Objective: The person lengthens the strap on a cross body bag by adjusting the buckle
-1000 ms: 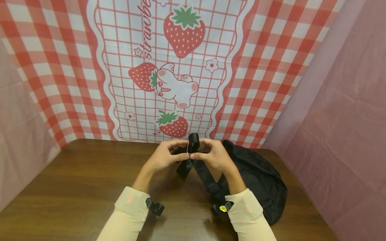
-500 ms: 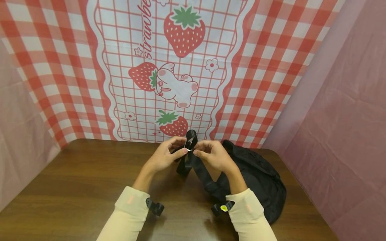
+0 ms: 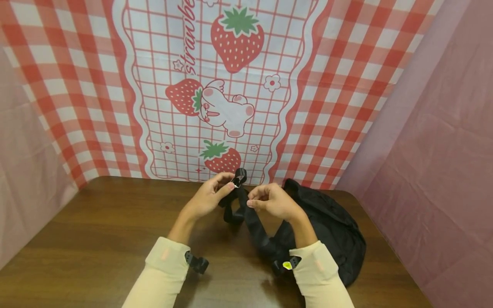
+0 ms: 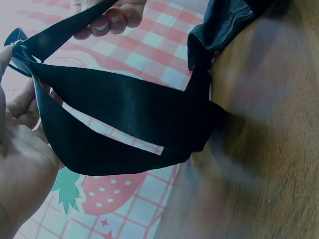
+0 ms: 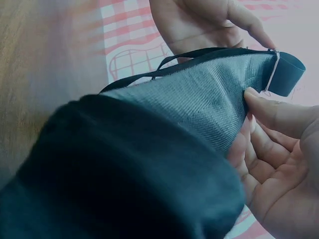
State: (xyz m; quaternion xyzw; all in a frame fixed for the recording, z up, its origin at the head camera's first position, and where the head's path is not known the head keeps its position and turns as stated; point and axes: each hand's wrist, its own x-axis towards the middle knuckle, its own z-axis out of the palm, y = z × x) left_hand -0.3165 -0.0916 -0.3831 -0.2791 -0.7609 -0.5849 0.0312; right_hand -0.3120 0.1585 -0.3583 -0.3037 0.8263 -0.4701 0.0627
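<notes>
Between thumb and fingers, my left hand point(image 3: 205, 200) pinches a small metal buckle point(image 5: 273, 72) at the end of a black webbing strap point(image 3: 254, 224). A short loop of webbing point(image 3: 240, 174) sticks up past the buckle. Just below it, my right hand point(image 3: 276, 202) pinches the edge of the strap, its thumb on the face in the right wrist view. Two broad lengths of webbing point(image 4: 119, 104) hang from the buckle in the left wrist view. The strap runs down to a black bag point(image 3: 339, 239) lying on the right, partly hidden by the right forearm.
The brown wooden table point(image 3: 96, 239) extends under both arms. A red and white strawberry-print cloth point(image 3: 154, 107) hangs at its back edge, and pink cloth point(image 3: 435, 149) hangs along the right. Each wrist wears a small black camera point(image 3: 200, 264).
The buckle and loop have shifted slightly left and tilted with my left hand. My right hand has come away from the buckle and moved slightly down along the strap.
</notes>
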